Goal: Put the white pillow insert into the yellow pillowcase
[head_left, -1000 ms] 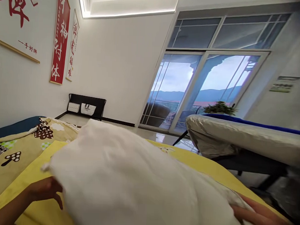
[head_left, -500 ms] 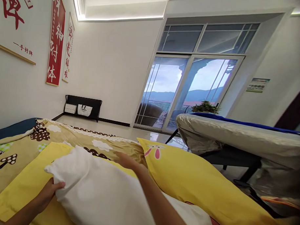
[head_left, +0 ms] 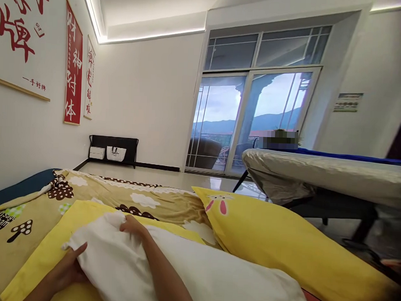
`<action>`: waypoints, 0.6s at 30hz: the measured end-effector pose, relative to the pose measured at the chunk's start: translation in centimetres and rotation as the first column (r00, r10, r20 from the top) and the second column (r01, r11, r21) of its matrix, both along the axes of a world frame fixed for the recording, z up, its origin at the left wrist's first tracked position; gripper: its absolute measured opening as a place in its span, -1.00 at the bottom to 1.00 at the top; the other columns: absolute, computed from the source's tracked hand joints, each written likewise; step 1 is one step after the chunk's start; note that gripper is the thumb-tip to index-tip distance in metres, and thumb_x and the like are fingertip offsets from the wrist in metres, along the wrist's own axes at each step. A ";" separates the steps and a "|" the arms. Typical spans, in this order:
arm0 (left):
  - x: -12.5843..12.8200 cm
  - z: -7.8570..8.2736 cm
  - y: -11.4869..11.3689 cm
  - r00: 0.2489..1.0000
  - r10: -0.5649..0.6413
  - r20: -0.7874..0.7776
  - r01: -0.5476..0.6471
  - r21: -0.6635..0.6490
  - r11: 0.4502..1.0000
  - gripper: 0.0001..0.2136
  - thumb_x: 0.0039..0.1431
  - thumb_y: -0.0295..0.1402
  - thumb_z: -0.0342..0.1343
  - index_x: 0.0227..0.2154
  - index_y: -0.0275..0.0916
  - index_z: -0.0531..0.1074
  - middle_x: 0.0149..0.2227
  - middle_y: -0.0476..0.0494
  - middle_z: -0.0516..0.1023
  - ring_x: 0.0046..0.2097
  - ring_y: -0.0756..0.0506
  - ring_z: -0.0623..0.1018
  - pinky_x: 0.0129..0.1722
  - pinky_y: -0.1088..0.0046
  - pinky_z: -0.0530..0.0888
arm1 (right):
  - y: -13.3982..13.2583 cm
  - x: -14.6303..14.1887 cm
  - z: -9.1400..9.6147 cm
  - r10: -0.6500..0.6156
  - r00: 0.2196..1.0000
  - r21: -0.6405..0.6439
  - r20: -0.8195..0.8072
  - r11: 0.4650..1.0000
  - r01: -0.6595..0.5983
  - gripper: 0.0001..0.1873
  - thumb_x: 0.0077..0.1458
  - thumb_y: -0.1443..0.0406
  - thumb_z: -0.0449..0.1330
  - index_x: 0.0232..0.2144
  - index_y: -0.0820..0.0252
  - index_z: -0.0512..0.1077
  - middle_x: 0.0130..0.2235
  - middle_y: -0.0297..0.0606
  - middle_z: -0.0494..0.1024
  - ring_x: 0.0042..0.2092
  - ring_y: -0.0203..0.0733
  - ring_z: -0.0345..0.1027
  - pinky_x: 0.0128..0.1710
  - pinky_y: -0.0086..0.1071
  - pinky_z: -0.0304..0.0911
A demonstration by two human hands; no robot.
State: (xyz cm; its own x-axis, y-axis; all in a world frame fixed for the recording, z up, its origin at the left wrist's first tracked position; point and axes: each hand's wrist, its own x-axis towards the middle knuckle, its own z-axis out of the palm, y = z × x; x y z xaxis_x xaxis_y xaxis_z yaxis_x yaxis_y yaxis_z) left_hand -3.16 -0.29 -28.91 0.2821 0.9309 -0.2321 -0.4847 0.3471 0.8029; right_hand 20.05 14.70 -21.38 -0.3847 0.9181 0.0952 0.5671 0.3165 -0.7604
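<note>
A plump white pillow lies in front of me on a flat yellow pillowcase. My left hand grips the pillow's near left edge, thumb on top and the other fingers mostly tucked under. At the pillow's far left corner, my right hand is closed on the white fabric, its fingertips partly hidden in the folds. A full yellow pillow with a printed rabbit face rests to the right, beside the white one.
Beneath everything spreads a tan patterned blanket. On the right stands a table under a pale wrinkled cover. A black rack with a white bag is by the far wall, left of the glass sliding doors.
My right hand has come back leftward from over the blanket and taken hold of the pillow's far corner. The left hand keeps its hold on the pillow. The view has tilted slightly.
</note>
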 end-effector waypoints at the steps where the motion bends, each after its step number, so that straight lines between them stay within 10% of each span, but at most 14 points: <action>1: 0.3 0.6 0.5 1.000 0.025 0.019 -0.025 0.033 0.999 -0.22 0.03 -0.03 0.19 0.24 -0.20 0.01 0.13 -0.31 0.37 0.12 -0.26 0.41 0.05 0.20 0.40 | -0.5 -0.1 0.9 0.050 0.999 -0.019 -0.014 0.999 -0.050 -0.82 -0.43 0.41 0.18 -0.57 0.25 0.42 -0.50 -0.35 0.41 -0.38 -0.23 0.28 -0.35 -0.39 0.18; 8: 3.1 3.8 4.9 0.969 0.233 0.082 -0.244 0.160 0.957 -0.25 -0.05 -0.10 0.27 0.19 -0.26 0.17 0.09 -0.33 0.42 0.12 -0.26 0.40 0.12 0.25 0.36 | -6.6 1.6 5.9 0.259 0.930 -0.097 -0.262 0.951 -0.292 -0.63 -0.40 0.33 0.04 -0.45 0.20 0.52 -0.40 -0.36 0.46 -0.36 -0.29 0.22 -0.40 -0.49 0.10; 18: 3.9 10.4 4.6 0.920 -0.066 -0.387 0.247 0.441 0.863 -0.38 -0.26 -0.17 0.40 -0.07 -0.33 0.48 0.01 -0.33 0.48 0.09 -0.34 0.41 0.13 0.16 0.30 | -7.1 -0.1 3.1 0.038 0.922 -0.034 -0.386 0.998 -0.056 -0.86 -0.37 0.25 -0.02 -0.69 0.20 0.25 -0.66 -0.37 0.20 -0.59 -0.36 -0.02 -0.55 -0.45 -0.01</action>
State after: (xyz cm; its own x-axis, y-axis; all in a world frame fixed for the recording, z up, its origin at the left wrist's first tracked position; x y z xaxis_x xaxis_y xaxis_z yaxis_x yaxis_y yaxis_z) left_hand 0.74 4.32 -18.54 0.4186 0.9011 0.1131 -0.1155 -0.0707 0.9908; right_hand 19.91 7.58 -18.33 -0.3692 0.9065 0.2049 0.2137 0.2973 -0.9305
